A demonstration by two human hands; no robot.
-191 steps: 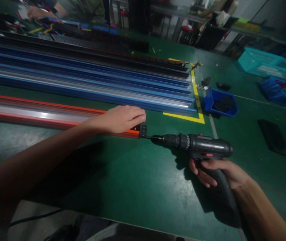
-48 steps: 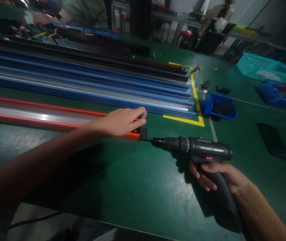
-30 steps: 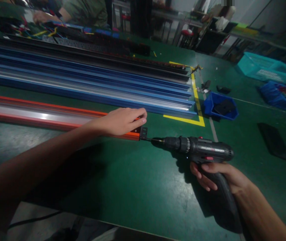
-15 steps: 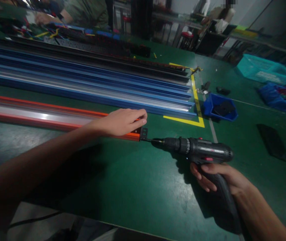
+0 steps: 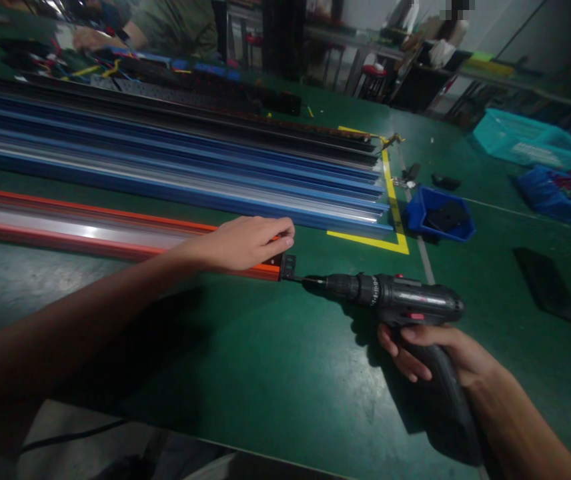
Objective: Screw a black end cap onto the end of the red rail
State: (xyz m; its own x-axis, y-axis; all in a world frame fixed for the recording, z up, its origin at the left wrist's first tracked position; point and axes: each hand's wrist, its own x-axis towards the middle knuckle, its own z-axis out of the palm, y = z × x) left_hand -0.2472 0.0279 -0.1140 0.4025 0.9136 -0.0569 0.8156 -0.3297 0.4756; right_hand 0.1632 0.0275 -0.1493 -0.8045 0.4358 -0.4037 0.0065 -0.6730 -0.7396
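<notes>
My right hand (image 5: 435, 350) is wrapped around the handle of a black cordless drill (image 5: 415, 297) with red details. The drill points left, and its thin bit meets the black end cap (image 5: 288, 267) of a long orange and silver rail (image 5: 80, 231). Near that end, my left hand (image 5: 250, 243) lies over the rail with its fingers curled around the far side. The fingertips are partly hidden, and the hand covers part of the rail just behind the cap.
Several blue rails (image 5: 215, 177) lie beyond the orange one, ending inside yellow corner tape (image 5: 400, 233). A blue bin (image 5: 440, 230) holds black parts. Farther right are a dark flat object (image 5: 545, 283), a teal basket (image 5: 525, 143) and another blue bin (image 5: 560, 200). Another person's hand (image 5: 90, 39) is across the table.
</notes>
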